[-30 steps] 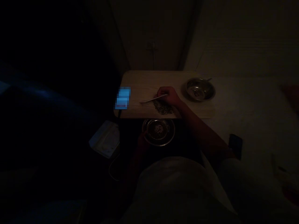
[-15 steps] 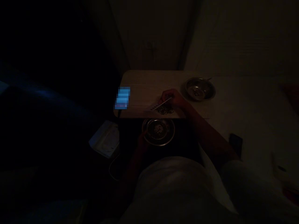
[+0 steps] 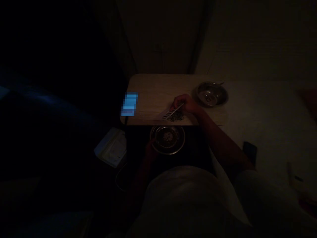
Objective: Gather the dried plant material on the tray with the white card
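Observation:
My left hand (image 3: 151,147) grips the left rim of a round metal dish (image 3: 169,153), held just below the table's front edge. Small pale bits lie in the middle of the dish. Above the table, my right hand (image 3: 184,103) is closed on a thin flat strip (image 3: 168,115) with dark and light stripes; the dark picture hides its exact kind. The strip slants down to the left, its lower end close to the tabletop. Beside and under it lies a small heap of dark loose bits (image 3: 177,116), near the edge.
On the wooden table (image 3: 151,82), a metal bowl (image 3: 212,95) with a utensil handle at its rim stands to the right. A lit, blurred screen (image 3: 129,104) is at the left end. A pale box (image 3: 112,148) sits lower left. A dark phone-like object (image 3: 250,152) lies at right.
My right hand and the striped strip have shifted slightly to the right. The dish in my left hand has stayed almost in place.

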`<state>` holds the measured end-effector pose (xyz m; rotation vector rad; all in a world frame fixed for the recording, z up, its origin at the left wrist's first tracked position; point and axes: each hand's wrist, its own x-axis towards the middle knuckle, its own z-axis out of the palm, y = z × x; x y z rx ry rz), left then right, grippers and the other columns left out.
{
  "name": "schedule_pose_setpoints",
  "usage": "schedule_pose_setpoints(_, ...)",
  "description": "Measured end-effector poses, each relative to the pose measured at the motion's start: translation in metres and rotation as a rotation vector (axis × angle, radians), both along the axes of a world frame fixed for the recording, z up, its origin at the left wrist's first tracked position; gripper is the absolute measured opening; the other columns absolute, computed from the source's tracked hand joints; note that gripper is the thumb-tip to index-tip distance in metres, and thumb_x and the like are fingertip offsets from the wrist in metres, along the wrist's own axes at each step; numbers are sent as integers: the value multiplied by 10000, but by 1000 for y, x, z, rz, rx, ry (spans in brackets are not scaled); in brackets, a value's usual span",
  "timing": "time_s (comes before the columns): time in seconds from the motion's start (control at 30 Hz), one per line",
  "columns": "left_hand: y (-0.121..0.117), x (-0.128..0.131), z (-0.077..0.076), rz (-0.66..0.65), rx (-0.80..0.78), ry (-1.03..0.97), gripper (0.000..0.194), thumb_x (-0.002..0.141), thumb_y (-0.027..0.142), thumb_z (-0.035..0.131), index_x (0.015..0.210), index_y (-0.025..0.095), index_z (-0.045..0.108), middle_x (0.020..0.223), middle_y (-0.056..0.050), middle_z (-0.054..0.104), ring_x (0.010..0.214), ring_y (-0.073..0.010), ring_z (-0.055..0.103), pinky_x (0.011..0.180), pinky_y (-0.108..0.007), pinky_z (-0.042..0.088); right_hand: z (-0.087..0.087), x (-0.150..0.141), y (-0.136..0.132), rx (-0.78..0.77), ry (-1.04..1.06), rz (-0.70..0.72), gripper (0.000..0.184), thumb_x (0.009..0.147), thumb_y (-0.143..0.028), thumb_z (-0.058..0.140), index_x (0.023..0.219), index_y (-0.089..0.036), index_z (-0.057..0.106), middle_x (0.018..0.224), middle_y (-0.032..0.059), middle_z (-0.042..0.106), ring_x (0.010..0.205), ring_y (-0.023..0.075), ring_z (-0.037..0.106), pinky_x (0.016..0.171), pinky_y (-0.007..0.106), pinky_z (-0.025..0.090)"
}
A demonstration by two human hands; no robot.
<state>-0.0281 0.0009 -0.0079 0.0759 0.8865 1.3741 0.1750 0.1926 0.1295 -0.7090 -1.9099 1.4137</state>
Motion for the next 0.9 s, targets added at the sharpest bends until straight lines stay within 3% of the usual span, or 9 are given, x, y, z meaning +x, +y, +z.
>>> schedule_pose_setpoints(0.13, 0, -1, -2, 4, -84, 7, 222, 732, 265, 652, 926, 180, 715, 917, -70, 751, 1141, -303, 607, 1028, -455, 432, 0, 2, 2, 15, -11, 5, 175, 625, -249, 751, 627, -156, 602, 724, 55, 727, 695, 177, 676, 667, 289, 541)
schedule_pose_setpoints(0.43, -1, 3, 7, 0, -92, 4, 222, 754, 258, 628, 937, 174, 720, 930, -61, 756, 1057, -273, 654, 1021, -445, 442, 4, 0, 5, 67, 83, -9, 233, 673, -353, 745, 607, -192, 590, 697, 44, 713, 737, 190, 675, 713, 332, 546)
schedule_pose_setpoints(0.6, -1, 4, 11, 2, -75, 2, 240, 758, 256, 619, 961, 171, 714, 954, -69, 754, 1120, -289, 623, 1030, -459, 435, 7, -2, 5, 99, 111, -49, 269, 656, -387, 770, 595, -199, 587, 694, 46, 707, 767, 201, 678, 722, 338, 544)
schedule_pose_setpoints(0.9, -1, 3, 9, 14, -106, 6, 247, 760, 252, 622, 977, 170, 708, 984, -74, 747, 1193, -297, 575, 1058, -452, 410, 11, 3, 7, 95, 134, -178, 163, 662, -265, 713, 625, -213, 563, 736, 37, 704, 910, 227, 675, 841, 383, 537)
